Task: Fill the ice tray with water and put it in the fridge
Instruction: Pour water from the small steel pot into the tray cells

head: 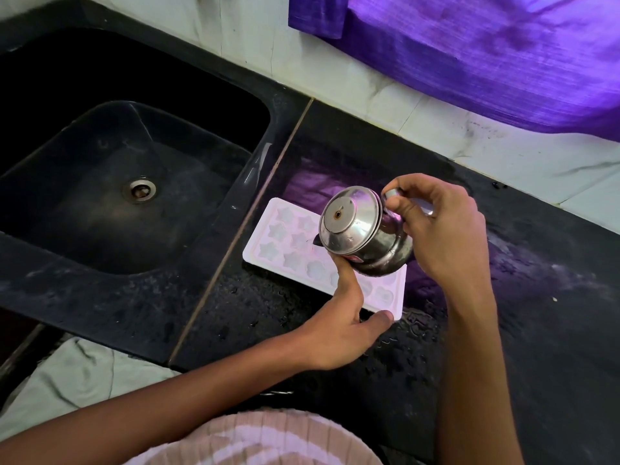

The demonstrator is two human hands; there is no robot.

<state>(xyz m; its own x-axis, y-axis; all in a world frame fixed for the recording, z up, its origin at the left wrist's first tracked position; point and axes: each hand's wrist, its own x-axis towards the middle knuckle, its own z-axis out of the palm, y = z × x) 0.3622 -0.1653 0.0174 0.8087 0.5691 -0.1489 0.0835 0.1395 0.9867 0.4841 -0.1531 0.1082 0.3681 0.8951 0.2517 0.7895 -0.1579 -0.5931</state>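
right hand (439, 226) tilts steel kettle (362, 233) over ice tray (292, 236), seemingly pouring.

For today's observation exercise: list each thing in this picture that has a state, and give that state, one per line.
Ice tray: flat on the counter, by the sink.
Kettle: lid on, tipped over the tray.
Right hand: gripping the kettle's handle.
Left hand: at the tray's near edge, one finger touching the kettle.
Sink: drain unplugged.

A home kitchen: a deep black stone sink (134, 156) with a round metal drain (139, 190) is set into a polished black granite counter (503, 313). Behind the sink runs a white marble-tiled wall (369, 95); to its right hangs a purple cloth (486, 52).
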